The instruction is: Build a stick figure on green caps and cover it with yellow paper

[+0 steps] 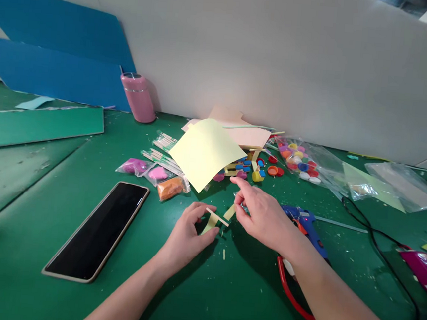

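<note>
My left hand (191,233) grips a small piece of pale yellow paper (210,223) with a thin wooden stick (217,217) lying across its top. Close by on the right, my right hand (256,208) has its index finger extended and its other fingers curled beside a small yellow strip (229,211). That strip meets the right fingertips, though the exact hold is hidden. Beyond both hands, a large pale yellow sheet (207,152) lies over other craft items. A tiny stick piece (223,254) rests on the green table (186,297).
A black-screened phone (97,229) lies left, below bagged clay (170,188). A pink bottle (138,97) stands at the wall. Bottle caps in a bag (299,160) sit back right. Beside my right forearm are a blue glue gun (310,230) and red-handled tool (291,296).
</note>
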Tool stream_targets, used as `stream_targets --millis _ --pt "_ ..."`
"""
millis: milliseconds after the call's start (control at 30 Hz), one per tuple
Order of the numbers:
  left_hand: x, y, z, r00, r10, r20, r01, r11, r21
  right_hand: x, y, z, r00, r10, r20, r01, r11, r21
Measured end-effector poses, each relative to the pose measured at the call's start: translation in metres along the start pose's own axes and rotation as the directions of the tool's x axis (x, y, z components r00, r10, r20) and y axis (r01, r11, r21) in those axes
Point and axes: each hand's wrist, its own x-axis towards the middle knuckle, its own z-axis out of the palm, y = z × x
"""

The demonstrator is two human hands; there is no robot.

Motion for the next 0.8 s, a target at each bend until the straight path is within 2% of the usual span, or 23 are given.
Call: stream_targets --millis 200,400,567,800 --pt "0.007 0.000 0.002 0.999 0.030 0.020 -0.029 0.998 -0.052 -0.004 0.005 -0.001 0.999 0.022 -0.024 -0.022 1.000 0.010" --pt "-0.007 0.004 0.014 0.995 -0.001 -0.104 -0.004 0.999 -0.050 -0.009 0.007 -0.001 0.997 0.020 -0.069 -0.021 1.000 -0.014" --pt "-0.019 0.007 0.024 0.976 0.044 -0.215 -0.034 0.998 0.047 -0.014 0.005 0.006 0.988 -0.059 -0.140 0.051 0.997 -0.059" --pt "-0.021 0.010 0.023 0.958 0.114 -0.263 -0.082 0.988 0.132 -0.021 0.000 0.016 0.979 -0.163 -0.120 0.142 0.976 -0.167"
